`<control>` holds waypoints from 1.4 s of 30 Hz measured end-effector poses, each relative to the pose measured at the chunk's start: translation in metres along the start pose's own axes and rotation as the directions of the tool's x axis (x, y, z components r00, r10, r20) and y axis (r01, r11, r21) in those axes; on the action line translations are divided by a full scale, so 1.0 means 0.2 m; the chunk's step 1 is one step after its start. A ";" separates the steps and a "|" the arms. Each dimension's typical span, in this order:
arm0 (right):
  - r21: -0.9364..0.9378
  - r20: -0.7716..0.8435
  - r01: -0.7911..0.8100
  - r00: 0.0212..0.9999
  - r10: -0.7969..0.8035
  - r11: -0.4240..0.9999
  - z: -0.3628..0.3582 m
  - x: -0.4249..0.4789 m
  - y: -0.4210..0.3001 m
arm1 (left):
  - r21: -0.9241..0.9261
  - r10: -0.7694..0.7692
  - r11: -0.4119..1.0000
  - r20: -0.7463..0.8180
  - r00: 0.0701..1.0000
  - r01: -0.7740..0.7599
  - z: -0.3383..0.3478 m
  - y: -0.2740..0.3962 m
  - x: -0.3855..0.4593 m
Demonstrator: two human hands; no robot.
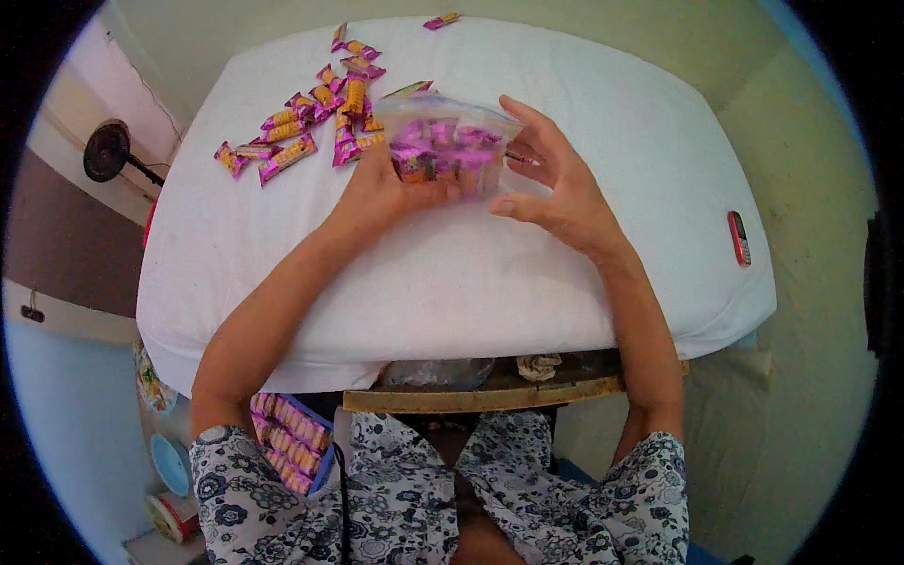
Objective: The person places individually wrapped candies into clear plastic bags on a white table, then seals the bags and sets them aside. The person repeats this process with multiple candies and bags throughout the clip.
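A clear plastic zip bag (487, 180) with several small pink-and-yellow wrapped packets inside is held above the white-covered table. My left hand (395, 180) grips its lower left side, with the thumb across the front. At the bag's right edge, my right hand (558, 180) has its thumb and fingers spread apart; whether a finger touches the plastic is hard to tell. Part of a pink packet (520, 158) shows by the right fingers. Loose wrapped packets (286, 131) of biscuits or similar snacks lie scattered on the cloth beyond my left hand.
One packet (442, 21) lies at the table's far edge. A red keypad phone (739, 239) rests on the white cloth (508, 296) at right. Below the front edge are a wooden drawer (487, 397) and a blue crate (323, 466) of packets. A black fan (107, 150) stands at left.
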State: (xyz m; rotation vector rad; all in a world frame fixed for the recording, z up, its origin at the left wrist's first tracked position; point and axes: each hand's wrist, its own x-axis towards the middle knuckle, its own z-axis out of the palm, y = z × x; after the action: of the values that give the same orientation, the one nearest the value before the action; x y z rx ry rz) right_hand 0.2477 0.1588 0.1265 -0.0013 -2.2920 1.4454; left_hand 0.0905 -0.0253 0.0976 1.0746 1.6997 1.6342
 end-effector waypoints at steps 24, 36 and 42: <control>0.076 -0.064 0.002 0.998 0.003 0.997 0.11 -0.02 0.08 | 0.033 0.073 0.997 -0.063 0.995 -0.071 0.05 0.09 -0.05; 0.044 0.059 -0.101 0.993 0.098 0.994 0.05 -0.04 0.06 | -0.024 0.006 1.000 -0.007 1.000 -0.006 0.01 0.01 -0.03; 0.131 0.073 -0.197 0.979 0.189 0.972 0.07 -0.05 0.09 | -0.055 0.069 0.996 0.024 0.997 -0.068 0.07 0.04 -0.06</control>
State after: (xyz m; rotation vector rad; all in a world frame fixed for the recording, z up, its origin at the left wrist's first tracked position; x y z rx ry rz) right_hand 0.2473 0.1528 0.1031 -0.1459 -2.2872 1.7206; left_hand 0.1098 -0.0291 0.1021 1.1336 1.6091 1.6919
